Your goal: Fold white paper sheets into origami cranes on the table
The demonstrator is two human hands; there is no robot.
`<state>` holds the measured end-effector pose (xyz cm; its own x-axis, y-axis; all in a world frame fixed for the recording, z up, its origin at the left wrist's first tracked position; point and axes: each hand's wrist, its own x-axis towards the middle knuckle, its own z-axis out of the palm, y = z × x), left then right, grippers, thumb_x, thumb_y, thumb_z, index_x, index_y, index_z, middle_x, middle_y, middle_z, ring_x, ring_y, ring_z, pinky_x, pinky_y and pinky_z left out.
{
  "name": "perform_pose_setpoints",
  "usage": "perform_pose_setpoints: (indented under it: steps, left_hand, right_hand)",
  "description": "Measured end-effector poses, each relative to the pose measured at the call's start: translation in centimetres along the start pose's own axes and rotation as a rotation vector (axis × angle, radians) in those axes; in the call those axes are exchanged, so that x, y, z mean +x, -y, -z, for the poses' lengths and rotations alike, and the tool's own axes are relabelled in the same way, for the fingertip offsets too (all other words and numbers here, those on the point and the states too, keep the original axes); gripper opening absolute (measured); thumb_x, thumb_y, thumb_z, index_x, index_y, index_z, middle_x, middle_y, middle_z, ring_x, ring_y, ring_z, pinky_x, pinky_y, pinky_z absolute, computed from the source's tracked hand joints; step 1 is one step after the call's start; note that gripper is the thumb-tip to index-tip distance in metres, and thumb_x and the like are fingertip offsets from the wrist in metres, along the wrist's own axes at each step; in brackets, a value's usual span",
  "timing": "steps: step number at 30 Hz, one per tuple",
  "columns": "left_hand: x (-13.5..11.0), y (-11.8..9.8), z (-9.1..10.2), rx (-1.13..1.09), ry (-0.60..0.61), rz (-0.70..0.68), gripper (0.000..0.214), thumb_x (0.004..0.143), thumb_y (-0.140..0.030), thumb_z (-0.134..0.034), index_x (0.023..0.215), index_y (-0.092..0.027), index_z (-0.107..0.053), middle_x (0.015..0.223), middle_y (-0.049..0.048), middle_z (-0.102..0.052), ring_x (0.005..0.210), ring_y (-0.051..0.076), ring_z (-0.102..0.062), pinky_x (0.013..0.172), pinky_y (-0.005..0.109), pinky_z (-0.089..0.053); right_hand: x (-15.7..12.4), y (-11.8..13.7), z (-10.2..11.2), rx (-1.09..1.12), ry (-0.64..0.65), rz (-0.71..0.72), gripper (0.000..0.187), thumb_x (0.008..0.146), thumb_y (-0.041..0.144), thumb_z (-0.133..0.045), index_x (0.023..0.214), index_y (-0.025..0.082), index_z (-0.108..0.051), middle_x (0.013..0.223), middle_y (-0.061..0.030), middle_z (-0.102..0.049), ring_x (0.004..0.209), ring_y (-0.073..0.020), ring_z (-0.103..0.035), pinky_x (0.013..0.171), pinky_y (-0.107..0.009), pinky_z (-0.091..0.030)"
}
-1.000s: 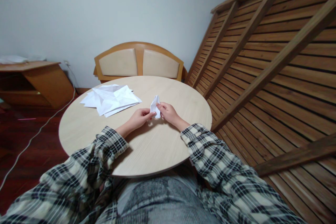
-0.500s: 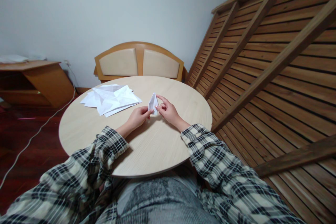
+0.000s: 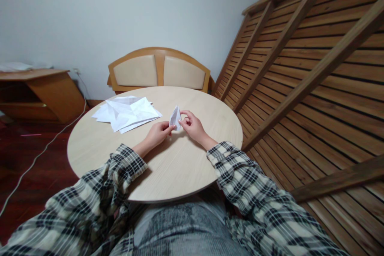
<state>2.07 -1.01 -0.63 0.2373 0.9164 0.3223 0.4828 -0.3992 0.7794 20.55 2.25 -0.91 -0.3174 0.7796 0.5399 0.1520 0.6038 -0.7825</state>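
A small folded white paper piece (image 3: 175,117) stands upright, point up, just above the round pale wooden table (image 3: 180,168). My left hand (image 3: 158,133) pinches its lower left edge with closed fingers. My right hand (image 3: 192,125) pinches its right side between thumb and fingertips. Both forearms, in plaid sleeves, rest near the table's middle.
A loose pile of creased white paper sheets (image 3: 127,113) lies on the table's far left. A wooden chair with padded back (image 3: 158,70) stands behind the table. A slatted wooden stair side (image 3: 315,72) rises at the right. A low wooden cabinet (image 3: 39,92) and a floor cable (image 3: 42,154) are at the left.
The folded paper has been turned upright with its point raised, and my right fingers have shifted along its right edge. Both hands stay in the same spot on the table.
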Motion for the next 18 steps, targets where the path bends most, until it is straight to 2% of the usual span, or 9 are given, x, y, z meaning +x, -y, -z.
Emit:
perform_pose_setpoints:
  steps: [9, 18]
  left_hand:
    - [0.18, 0.74, -0.15, -0.061, 0.008, -0.02, 0.025, 0.085, -0.038, -0.061, 0.08, -0.014, -0.065, 0.066, 0.0021, -0.06, 0.059, 0.014, -0.049, 0.057, 0.028, -0.035]
    - [0.29, 0.89, -0.12, -0.063, -0.026, -0.067, 0.015, 0.083, -0.03, -0.058, 0.081, -0.016, -0.063, 0.074, 0.0027, -0.062, 0.069, 0.017, -0.053, 0.065, 0.03, -0.04]
  right_hand:
    - [0.01, -0.24, -0.03, 0.028, -0.012, 0.028, 0.021, 0.086, 0.023, -0.057, 0.107, 0.021, -0.053, 0.055, 0.0095, -0.039, 0.05, -0.0096, -0.036, 0.051, -0.024, -0.029]
    - [0.06, -0.25, -0.16, 0.002, 0.029, 0.003, 0.023, 0.084, 0.023, -0.059, 0.107, 0.019, -0.057, 0.062, 0.0064, -0.046, 0.055, -0.0111, -0.042, 0.054, -0.025, -0.035]
